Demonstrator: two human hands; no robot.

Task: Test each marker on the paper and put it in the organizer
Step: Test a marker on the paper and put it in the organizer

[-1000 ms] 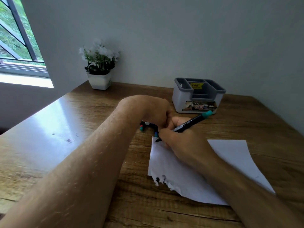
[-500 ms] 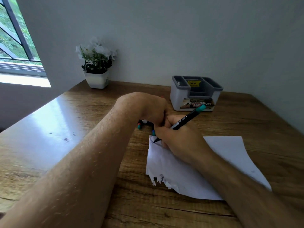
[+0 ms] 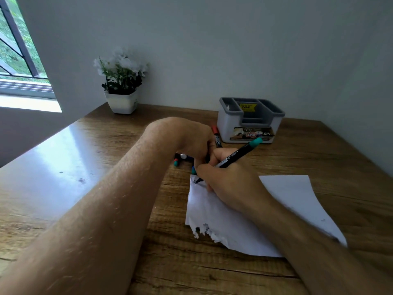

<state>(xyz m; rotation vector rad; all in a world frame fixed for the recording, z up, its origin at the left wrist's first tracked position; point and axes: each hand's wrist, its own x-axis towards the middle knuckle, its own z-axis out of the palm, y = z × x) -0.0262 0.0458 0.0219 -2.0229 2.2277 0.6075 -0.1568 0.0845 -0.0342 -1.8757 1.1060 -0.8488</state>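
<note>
Testing a marker on the paper, organizer waiting empty behind.

On the tabletop I see one paper, one organizer and one plant. My right hand has its fingers clamped on the teal-capped marker, tip touching the paper's far left corner. My left hand grips a red-capped marker, with about three more beneath, partly hidden. So near the edge, I judge a stroke could run onto the wood, or drag the unpinned sheet.
</note>
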